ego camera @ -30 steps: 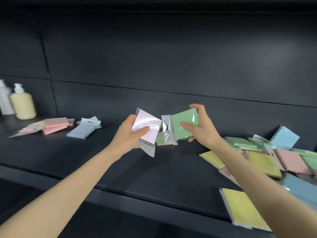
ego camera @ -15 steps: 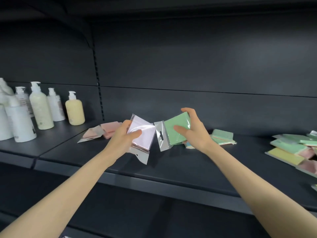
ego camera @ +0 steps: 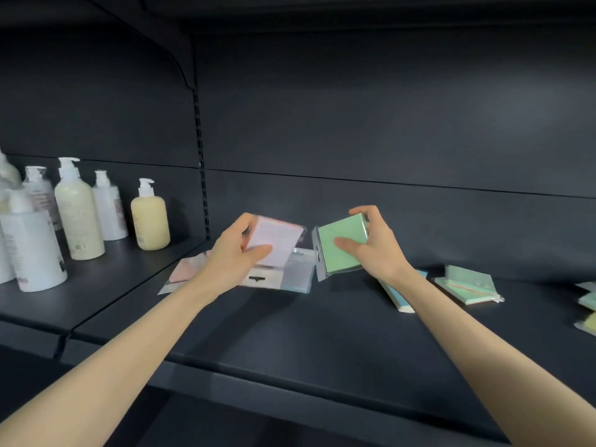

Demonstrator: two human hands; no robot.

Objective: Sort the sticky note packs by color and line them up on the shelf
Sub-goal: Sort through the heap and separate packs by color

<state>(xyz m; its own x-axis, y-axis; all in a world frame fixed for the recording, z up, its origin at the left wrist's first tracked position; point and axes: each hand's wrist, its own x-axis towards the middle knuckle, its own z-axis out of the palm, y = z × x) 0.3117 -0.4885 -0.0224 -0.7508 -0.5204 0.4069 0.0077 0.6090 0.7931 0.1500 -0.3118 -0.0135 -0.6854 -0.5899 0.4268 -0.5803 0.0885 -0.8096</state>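
My left hand (ego camera: 233, 256) grips a pale pink sticky note pack (ego camera: 275, 241) in a clear sleeve, held above the dark shelf (ego camera: 290, 333). My right hand (ego camera: 375, 248) grips a green pack (ego camera: 342, 250) just to the right of it, tilted, with its clear hang tab pointing left. Under my left hand lie pink packs (ego camera: 185, 271) and a blue pack (ego camera: 298, 275) flat on the shelf. A blue pack (ego camera: 398, 293) lies partly hidden behind my right wrist. A small stack of green packs (ego camera: 467, 285) rests further right.
Several pump bottles (ego camera: 77, 214) stand on the neighbouring shelf section at the left, among them a yellow one (ego camera: 150, 221). More green and yellow packs (ego camera: 588, 304) show at the right edge. A slotted upright (ego camera: 200, 162) divides the back panels.
The view has swung left, bringing the bottles in and pushing the mixed pile off to the right. Both hands still hold their packs, now over the pink and blue packs.
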